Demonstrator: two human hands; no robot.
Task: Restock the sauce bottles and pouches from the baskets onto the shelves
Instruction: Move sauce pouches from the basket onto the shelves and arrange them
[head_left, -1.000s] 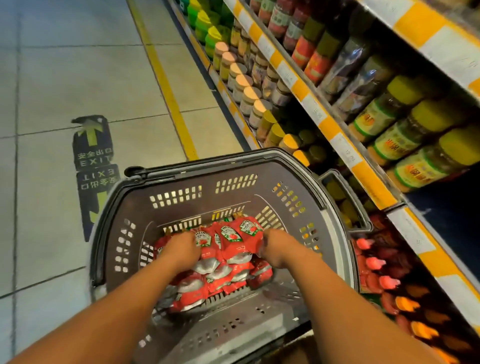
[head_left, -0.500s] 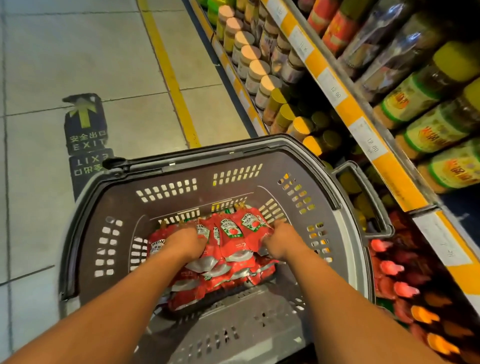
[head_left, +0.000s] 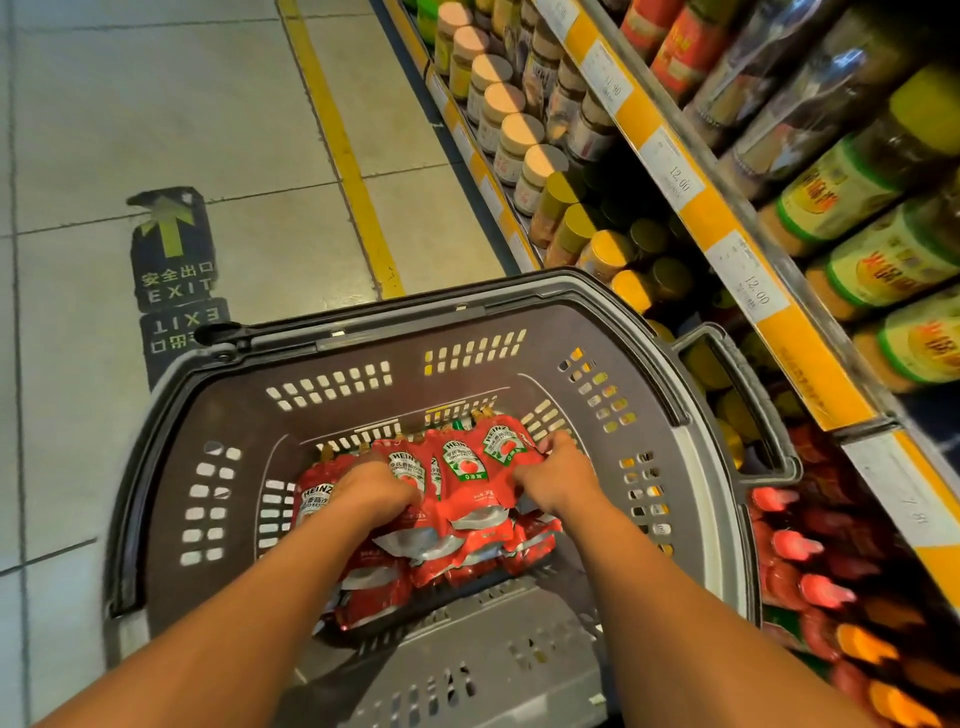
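The left hand (head_left: 376, 488) and the right hand (head_left: 558, 475) each grasped the red pouches (head_left: 462, 467) bunched between them inside the basket (head_left: 363, 332). Bare basket floor lay nearer the person; its right rim stood just beside the shelf edge (head_left: 727, 228).

Grey basket (head_left: 691, 457) on tiled floor (head_left: 156, 114); ketchup pouches (head_left: 462, 462) inside
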